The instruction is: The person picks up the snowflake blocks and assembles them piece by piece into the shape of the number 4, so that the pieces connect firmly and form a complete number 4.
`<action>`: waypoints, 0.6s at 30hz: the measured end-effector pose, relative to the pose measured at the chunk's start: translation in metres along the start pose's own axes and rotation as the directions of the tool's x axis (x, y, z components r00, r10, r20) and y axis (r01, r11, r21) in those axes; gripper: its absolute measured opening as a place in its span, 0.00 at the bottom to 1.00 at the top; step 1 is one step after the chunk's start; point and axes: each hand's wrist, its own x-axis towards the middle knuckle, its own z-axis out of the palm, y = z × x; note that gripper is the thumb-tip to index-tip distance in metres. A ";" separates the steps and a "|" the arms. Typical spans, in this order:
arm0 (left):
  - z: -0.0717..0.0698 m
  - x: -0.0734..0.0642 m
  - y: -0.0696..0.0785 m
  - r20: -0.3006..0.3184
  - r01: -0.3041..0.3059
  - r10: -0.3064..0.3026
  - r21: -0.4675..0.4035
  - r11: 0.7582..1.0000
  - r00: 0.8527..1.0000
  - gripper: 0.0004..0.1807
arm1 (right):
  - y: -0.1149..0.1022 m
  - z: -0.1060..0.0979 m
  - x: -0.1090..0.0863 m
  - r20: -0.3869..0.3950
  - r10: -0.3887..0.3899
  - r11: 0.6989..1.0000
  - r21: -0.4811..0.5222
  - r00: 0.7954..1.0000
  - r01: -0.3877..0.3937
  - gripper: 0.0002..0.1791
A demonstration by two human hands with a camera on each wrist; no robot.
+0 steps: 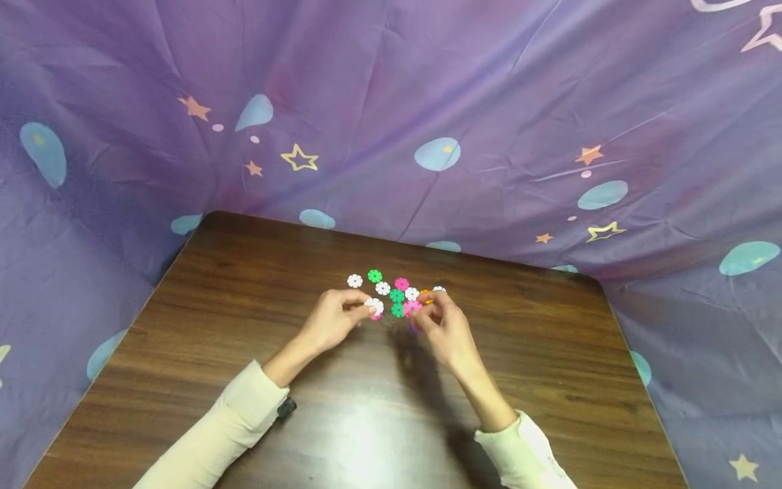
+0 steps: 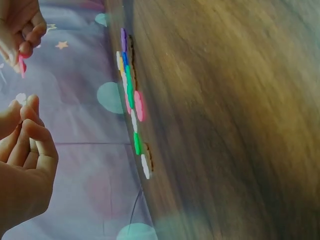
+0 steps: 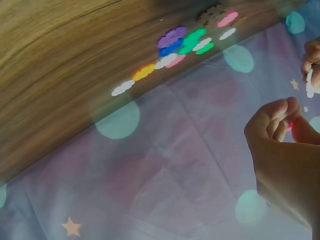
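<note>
Between the thumb and fingers of my left hand (image 1: 332, 320) is a white flower-shaped notched disc (image 1: 374, 305). The right wrist view shows this white disc (image 3: 309, 84) nearly edge-on. My right hand (image 1: 451, 334) pinches a pink notched disc (image 1: 412, 308), whose edge (image 2: 22, 65) shows in the left wrist view. Both hands are raised above the table, a short gap between the two discs. In the head view, a second pink disc (image 1: 376, 317) lies partly hidden behind the white one, and the right hand covers part of a purple disc (image 1: 414, 329).
Several loose discs lie on the brown wooden table (image 1: 244, 326), including a white one (image 1: 355, 280), a green one (image 1: 375, 276), an orange one (image 3: 144, 72) and a blue one (image 3: 170, 48). A purple patterned cloth (image 1: 366, 136) hangs behind and beside the table.
</note>
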 end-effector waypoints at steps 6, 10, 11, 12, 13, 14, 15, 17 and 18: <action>0.002 -0.003 0.005 -0.018 -0.008 0.007 -0.031 1.000 1.000 0.06 | -0.009 0.001 -0.002 -0.028 0.007 0.999 0.053 1.000 -0.005 0.12; 0.005 -0.006 0.005 -0.049 -0.021 0.019 -0.045 0.999 0.999 0.05 | -0.012 0.003 -0.005 -0.035 0.014 0.998 0.060 0.999 -0.012 0.12; 0.006 -0.007 0.005 -0.056 -0.022 0.019 -0.052 0.998 0.998 0.05 | -0.013 0.004 -0.006 -0.036 0.016 0.998 0.064 0.999 -0.013 0.12; 0.007 -0.008 0.005 -0.064 -0.024 0.020 -0.056 0.998 0.998 0.06 | -0.014 0.004 -0.006 -0.039 0.016 0.998 0.063 0.999 -0.013 0.12; 0.009 -0.008 0.006 -0.069 -0.026 0.022 -0.061 0.998 0.997 0.06 | -0.014 0.005 -0.007 -0.041 0.016 0.998 0.067 0.999 -0.013 0.12; 0.009 -0.009 0.006 -0.076 -0.026 0.021 -0.066 0.998 0.997 0.06 | -0.014 0.005 -0.007 -0.043 0.013 0.998 0.069 0.999 -0.010 0.11; 0.010 -0.009 0.007 -0.079 -0.026 0.020 -0.070 0.997 0.997 0.06 | -0.015 0.006 -0.007 -0.042 0.011 0.997 0.073 0.999 -0.008 0.11; 0.012 -0.011 0.008 -0.087 -0.027 0.020 -0.077 0.997 0.996 0.06 | -0.015 0.006 -0.008 -0.045 0.008 0.997 0.078 0.999 -0.004 0.11; 0.012 -0.011 0.009 -0.092 -0.031 0.024 -0.079 0.996 0.995 0.06 | -0.016 0.006 -0.008 -0.048 0.008 0.997 0.080 0.999 -0.004 0.11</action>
